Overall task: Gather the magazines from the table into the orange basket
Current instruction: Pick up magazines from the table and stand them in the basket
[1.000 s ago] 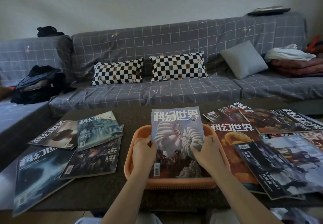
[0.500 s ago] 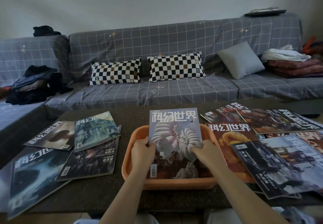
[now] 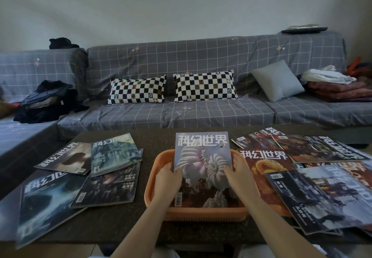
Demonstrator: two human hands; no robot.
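Both hands hold one magazine [image 3: 202, 163] by its side edges, the left hand [image 3: 168, 179] and the right hand [image 3: 238, 175] each with fingers curled round the cover. It stands tilted between them in the orange basket [image 3: 203, 213] (its lower end seems to touch the bottom, though that is hidden). Other magazines lie on the table [image 3: 112, 223] outside each hand.
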